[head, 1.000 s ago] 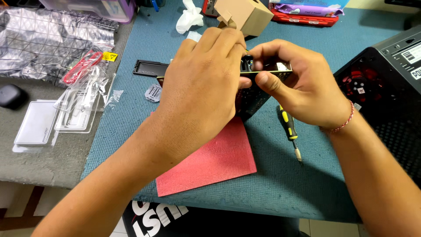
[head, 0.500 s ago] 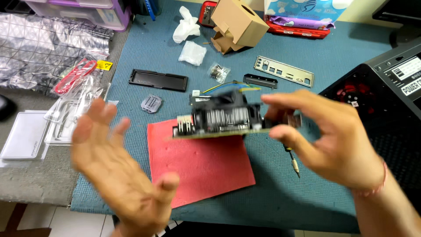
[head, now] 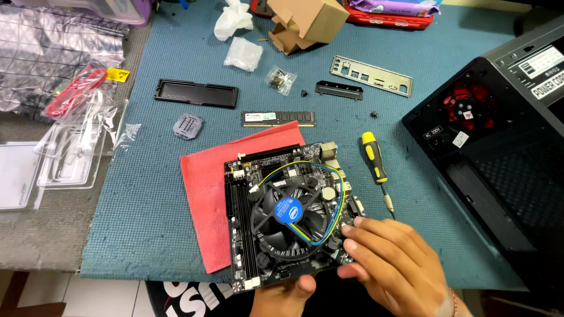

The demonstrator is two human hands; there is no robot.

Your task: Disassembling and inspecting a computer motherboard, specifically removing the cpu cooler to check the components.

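Note:
A small black motherboard (head: 241, 235) with a round black cooler fan (head: 288, 217) lies flat, face up, partly over a red sheet (head: 202, 194) on the blue mat. My left hand (head: 285, 296) grips the board's near edge, thumb on top; only part of that hand shows at the bottom of the frame. At the near right corner, my right hand (head: 393, 267) holds the board, fingertips resting beside the fan.
A yellow-and-black screwdriver (head: 376, 161) lies right of the board, and a black computer case (head: 499, 141) stands at the right edge. Behind are a memory stick (head: 278, 118), black tray (head: 195, 93), metal port plate (head: 370, 75), cardboard box (head: 308, 20) and clear plastic packaging (head: 70, 147).
The board was held edge-on in the air by my right hand with the left hand open. It now lies flat, fan up, with both hands on its near edge.

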